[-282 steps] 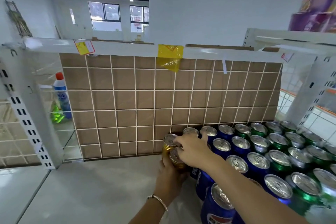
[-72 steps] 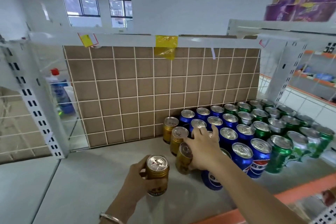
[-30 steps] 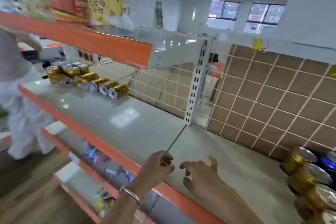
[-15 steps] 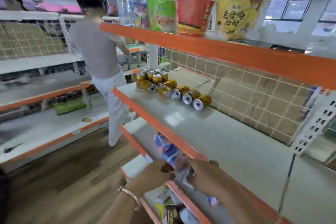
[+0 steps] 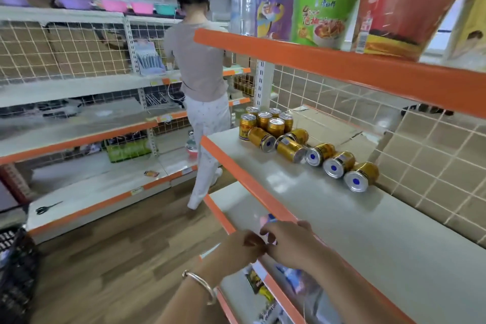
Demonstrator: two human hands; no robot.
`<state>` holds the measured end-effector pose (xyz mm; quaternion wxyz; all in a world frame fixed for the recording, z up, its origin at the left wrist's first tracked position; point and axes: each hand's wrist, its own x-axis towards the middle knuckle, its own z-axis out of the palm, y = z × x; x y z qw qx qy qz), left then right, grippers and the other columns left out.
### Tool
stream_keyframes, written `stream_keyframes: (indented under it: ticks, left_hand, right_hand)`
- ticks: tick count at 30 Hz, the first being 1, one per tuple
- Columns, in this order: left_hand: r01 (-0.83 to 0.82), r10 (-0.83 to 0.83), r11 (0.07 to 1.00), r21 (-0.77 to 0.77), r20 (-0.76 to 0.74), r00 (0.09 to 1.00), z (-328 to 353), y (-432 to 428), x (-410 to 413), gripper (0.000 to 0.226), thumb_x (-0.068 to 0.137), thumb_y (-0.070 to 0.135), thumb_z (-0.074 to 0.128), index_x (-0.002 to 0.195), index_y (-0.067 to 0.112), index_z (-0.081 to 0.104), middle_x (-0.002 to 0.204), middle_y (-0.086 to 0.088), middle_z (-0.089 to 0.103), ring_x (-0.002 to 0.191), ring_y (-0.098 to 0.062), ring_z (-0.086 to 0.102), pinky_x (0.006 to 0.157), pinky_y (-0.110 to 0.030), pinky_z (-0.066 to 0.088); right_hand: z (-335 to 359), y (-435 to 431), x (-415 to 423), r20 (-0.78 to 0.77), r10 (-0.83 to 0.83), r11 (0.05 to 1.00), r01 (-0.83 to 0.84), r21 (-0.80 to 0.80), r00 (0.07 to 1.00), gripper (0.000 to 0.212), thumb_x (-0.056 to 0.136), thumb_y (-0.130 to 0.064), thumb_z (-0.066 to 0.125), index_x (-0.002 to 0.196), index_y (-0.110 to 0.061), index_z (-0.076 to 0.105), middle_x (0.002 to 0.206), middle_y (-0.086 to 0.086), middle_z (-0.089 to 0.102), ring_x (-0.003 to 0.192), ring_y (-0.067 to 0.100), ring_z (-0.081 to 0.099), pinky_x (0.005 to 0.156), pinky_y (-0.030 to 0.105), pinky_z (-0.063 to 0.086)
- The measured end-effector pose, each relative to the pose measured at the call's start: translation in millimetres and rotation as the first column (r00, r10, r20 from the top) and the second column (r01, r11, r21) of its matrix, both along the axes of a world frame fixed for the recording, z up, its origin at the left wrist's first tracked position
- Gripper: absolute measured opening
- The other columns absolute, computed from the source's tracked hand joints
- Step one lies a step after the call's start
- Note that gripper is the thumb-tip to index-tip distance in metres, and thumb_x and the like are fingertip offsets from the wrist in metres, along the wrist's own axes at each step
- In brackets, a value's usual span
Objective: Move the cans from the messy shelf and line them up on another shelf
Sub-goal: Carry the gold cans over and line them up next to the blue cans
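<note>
A messy group of gold cans sits at the far end of the grey shelf (image 5: 355, 231). Several gold cans stand upright (image 5: 265, 121), and several more lie on their sides (image 5: 334, 164) in a row toward the wire back panel. My left hand (image 5: 243, 247), with a bracelet on the wrist, and my right hand (image 5: 292, 243) hover together at the shelf's orange front edge, well short of the cans. Both have loosely curled fingers and hold nothing.
Another person (image 5: 202, 73) stands in the aisle beyond the shelf's far end. Noodle cups (image 5: 323, 14) line the orange-edged shelf above. Packets lie on the lower shelf (image 5: 263, 284). A black basket (image 5: 14, 271) sits on the wooden floor at left.
The view has swung left from the lined-up cans to the shelf with scattered gold cans. Both hands, now empty, have drawn close together at the shelf's front edge.
</note>
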<state>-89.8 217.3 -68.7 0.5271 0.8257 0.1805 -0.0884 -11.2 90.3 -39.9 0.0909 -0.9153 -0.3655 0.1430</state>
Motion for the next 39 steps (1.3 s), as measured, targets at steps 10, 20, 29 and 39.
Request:
stream_keyframes:
  ticks: [10, 20, 29, 39]
  left_hand:
    - [-0.142, 0.147, 0.987, -0.075, 0.07, 0.987, 14.2, 114.2, 112.5, 0.014, 0.08, 0.013, 0.062, 0.075, 0.025, 0.059, 0.07, 0.004, 0.06, 0.061, -0.007, 0.054, 0.053, -0.015, 0.039]
    - [-0.117, 0.132, 0.987, -0.109, 0.142, 0.981, 13.3, 193.1, 210.8, 0.013, 0.085, 0.004, 0.061, 0.087, 0.017, 0.06, 0.077, 0.0, 0.06, 0.057, -0.003, 0.053, 0.052, -0.014, 0.04]
    - [-0.099, 0.106, 0.994, -0.045, 0.221, 0.97, 27.6, 251.8, 301.5, 0.04, 0.082, 0.009, 0.066, 0.119, 0.009, 0.054, 0.116, -0.006, 0.055, 0.103, -0.023, 0.055, 0.076, -0.029, 0.042]
    - [0.004, 0.018, 0.995, -0.1, 0.216, 0.976, 33.3, 272.0, 354.8, 0.071, 0.074, 0.011, 0.074, 0.135, 0.013, 0.037, 0.135, -0.006, 0.043, 0.122, -0.021, 0.044, 0.094, -0.029, 0.038]
  right_hand:
    - [6.2, 110.3, 115.6, -0.036, -0.055, 0.994, 0.058, 0.091, 0.998, 0.037, 0.09, -0.028, 0.047, 0.126, -0.031, 0.052, 0.119, -0.011, 0.06, 0.117, 0.011, 0.052, 0.104, 0.037, 0.02]
    - [12.7, 170.5, 189.4, 0.121, -0.253, 0.967, 0.246, 0.073, 0.96, 0.047, 0.089, -0.033, 0.052, 0.135, -0.03, 0.043, 0.14, -0.002, 0.042, 0.129, 0.023, 0.038, 0.103, 0.042, 0.032]
    - [23.8, 217.0, 253.9, 0.172, -0.406, 0.911, 0.413, -0.008, 0.898, 0.071, 0.093, -0.024, 0.05, 0.151, -0.025, 0.009, 0.159, 0.007, 0.005, 0.145, 0.029, 0.008, 0.117, 0.051, 0.011]
    - [15.0, 237.8, 270.9, 0.029, -0.563, 0.824, 0.564, -0.062, 0.826, 0.082, 0.082, -0.055, 0.056, 0.147, -0.029, 0.016, 0.139, 0.005, 0.032, 0.13, 0.027, 0.031, 0.106, 0.046, 0.03]
